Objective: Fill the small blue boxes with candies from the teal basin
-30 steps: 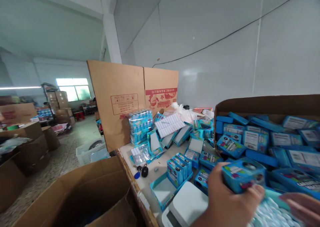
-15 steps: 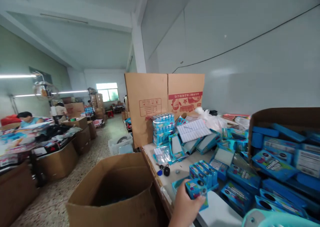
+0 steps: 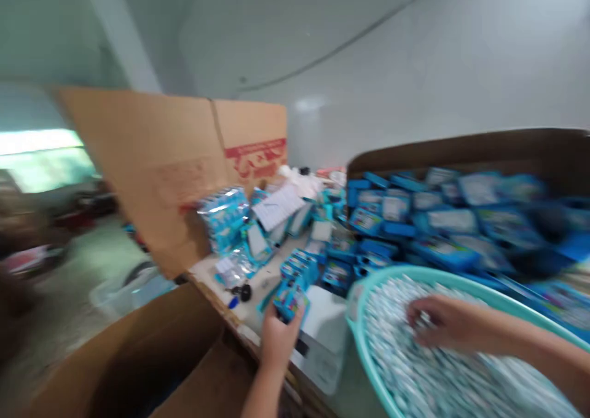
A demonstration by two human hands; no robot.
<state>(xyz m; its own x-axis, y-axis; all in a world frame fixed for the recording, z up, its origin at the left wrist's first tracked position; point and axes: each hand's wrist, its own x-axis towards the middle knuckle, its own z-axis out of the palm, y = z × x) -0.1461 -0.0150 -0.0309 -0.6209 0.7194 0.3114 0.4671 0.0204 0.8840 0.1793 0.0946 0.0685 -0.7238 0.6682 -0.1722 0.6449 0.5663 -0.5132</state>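
Observation:
My left hand (image 3: 276,338) is closed around a small blue printed box (image 3: 291,298) near the table's front edge. Just behind it stands a row of similar blue boxes (image 3: 299,265). On the right, a turquoise basin (image 3: 364,344) is filled with small whitish-blue pieces (image 3: 405,369), blurred by motion. Over these pieces is my right hand (image 3: 433,323), its fingers curled down; whatever they hold is hidden. A white flat surface (image 3: 325,319) lies between my left hand and the basin.
A large carton (image 3: 461,150) full of blue boxes stands behind the basin. Plastic-wrapped blue packs (image 3: 225,218) lean near an upright cardboard panel (image 3: 152,153). Keys (image 3: 244,292) lie on the table (image 3: 207,267). Below its left edge is an open brown carton (image 3: 115,350).
The view has swung right and down, bringing the basin and my right hand into sight. My left hand still holds the blue box.

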